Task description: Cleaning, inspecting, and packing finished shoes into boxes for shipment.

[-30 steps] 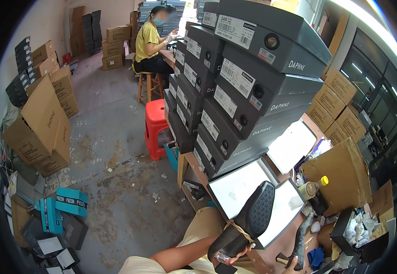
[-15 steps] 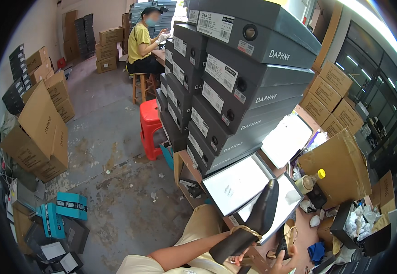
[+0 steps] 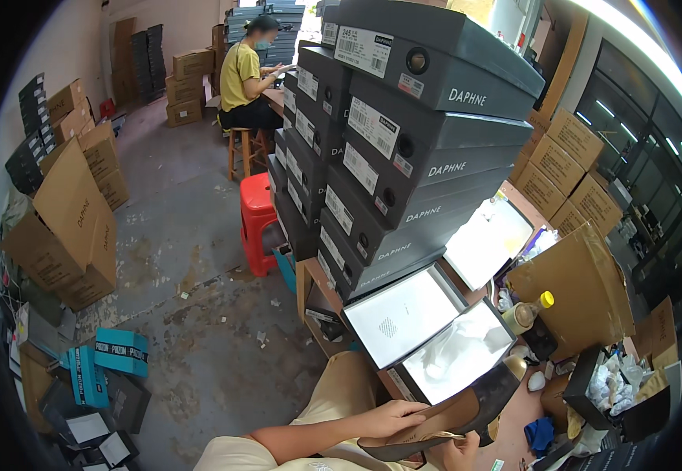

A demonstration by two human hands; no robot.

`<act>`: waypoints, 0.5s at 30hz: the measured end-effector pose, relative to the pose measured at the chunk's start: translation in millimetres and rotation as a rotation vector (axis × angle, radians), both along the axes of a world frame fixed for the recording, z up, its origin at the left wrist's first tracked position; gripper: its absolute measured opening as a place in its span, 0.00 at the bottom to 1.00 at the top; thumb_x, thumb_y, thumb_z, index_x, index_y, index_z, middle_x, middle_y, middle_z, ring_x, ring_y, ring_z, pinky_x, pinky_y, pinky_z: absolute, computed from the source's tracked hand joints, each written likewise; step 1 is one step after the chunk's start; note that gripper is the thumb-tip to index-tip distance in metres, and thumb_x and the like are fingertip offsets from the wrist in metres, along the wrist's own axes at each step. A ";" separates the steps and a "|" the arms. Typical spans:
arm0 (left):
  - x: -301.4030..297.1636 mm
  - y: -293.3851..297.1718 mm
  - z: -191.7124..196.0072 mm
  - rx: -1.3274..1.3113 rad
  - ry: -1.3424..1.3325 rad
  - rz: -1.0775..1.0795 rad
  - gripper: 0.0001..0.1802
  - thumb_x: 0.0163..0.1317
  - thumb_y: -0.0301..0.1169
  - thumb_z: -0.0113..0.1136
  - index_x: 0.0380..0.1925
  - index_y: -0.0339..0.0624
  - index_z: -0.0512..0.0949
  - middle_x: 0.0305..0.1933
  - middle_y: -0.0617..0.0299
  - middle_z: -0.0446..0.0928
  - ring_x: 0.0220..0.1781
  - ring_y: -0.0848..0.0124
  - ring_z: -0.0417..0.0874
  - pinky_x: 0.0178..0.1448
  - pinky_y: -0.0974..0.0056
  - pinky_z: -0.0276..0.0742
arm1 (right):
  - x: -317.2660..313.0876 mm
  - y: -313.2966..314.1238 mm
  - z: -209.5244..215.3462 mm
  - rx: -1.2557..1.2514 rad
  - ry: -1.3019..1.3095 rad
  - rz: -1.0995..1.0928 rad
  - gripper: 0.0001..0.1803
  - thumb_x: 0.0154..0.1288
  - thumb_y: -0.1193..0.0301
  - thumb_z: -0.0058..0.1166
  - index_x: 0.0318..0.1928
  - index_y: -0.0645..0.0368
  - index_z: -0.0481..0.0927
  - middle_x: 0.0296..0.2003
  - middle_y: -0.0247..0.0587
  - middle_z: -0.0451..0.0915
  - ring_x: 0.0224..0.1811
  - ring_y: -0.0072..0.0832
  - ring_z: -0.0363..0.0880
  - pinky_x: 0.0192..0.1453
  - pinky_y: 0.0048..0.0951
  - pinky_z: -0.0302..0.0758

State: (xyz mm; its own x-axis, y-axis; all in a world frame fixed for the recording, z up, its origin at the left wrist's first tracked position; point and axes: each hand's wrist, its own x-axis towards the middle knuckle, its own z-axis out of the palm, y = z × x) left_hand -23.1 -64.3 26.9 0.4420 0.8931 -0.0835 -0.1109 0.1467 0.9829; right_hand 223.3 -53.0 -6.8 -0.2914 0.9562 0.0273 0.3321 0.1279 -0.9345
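A dark pump (image 3: 478, 404) with a tan insole and a gold-toned toe lies slantwise across my lap, toe toward the far right. My left hand (image 3: 392, 420) grips its side near the heel end. My right hand (image 3: 460, 453) pinches a thin strap at the near side of the opening. Partly hidden behind the pump is another dark piece with gold (image 3: 495, 429), probably a second shoe. Just beyond my hands stands an open shoe box (image 3: 506, 334) with white paper inside. Its white-lined lid (image 3: 407, 314) lies beside it, to the left.
Tall stacks of dark shoe boxes (image 3: 466, 129) rise ahead on the table. To the right are a yellow-capped bottle (image 3: 525, 314), a large carton (image 3: 572, 286) and a box of crumpled paper (image 3: 616, 385). A red stool (image 3: 257, 224) stands left; a person (image 3: 246, 78) sits farther back.
The pump has turned from upright, sole outward, to lying slantwise with its insole showing. My left hand now grips its side; my right hand has come in to the strap.
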 end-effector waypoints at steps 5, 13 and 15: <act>11.6 7.6 -22.3 -0.231 -0.251 -0.158 0.29 0.62 0.30 0.48 0.64 0.33 0.61 0.60 0.57 0.69 0.60 0.73 0.69 0.64 0.69 0.62 | 9.4 3.6 12.7 0.128 0.250 -0.330 0.09 0.64 0.78 0.50 0.43 0.68 0.75 0.36 0.41 0.78 0.33 0.23 0.75 0.36 0.23 0.73; 24.5 -9.6 -14.1 0.004 -0.375 0.062 0.45 0.55 0.35 0.58 0.70 0.39 0.46 0.68 0.48 0.59 0.67 0.64 0.64 0.65 0.65 0.61 | 11.1 4.8 106.6 0.365 0.731 -0.476 0.17 0.64 0.78 0.46 0.53 0.70 0.72 0.43 0.54 0.78 0.42 0.39 0.80 0.45 0.30 0.78; 22.2 -14.8 3.3 0.078 -0.053 0.185 0.47 0.55 0.37 0.62 0.70 0.40 0.47 0.61 0.43 0.66 0.62 0.60 0.70 0.61 0.63 0.67 | 17.9 10.7 107.4 0.456 0.642 -0.478 0.21 0.66 0.72 0.48 0.58 0.64 0.65 0.38 0.48 0.78 0.33 0.28 0.77 0.34 0.21 0.74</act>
State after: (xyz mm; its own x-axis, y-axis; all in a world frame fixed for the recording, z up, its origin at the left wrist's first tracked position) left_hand -1.0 -79.1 30.2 0.2716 0.9624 0.0084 -0.1805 0.0424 0.9827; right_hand 241.3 -42.4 100.6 0.3336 0.8279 0.4508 -0.1204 0.5117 -0.8507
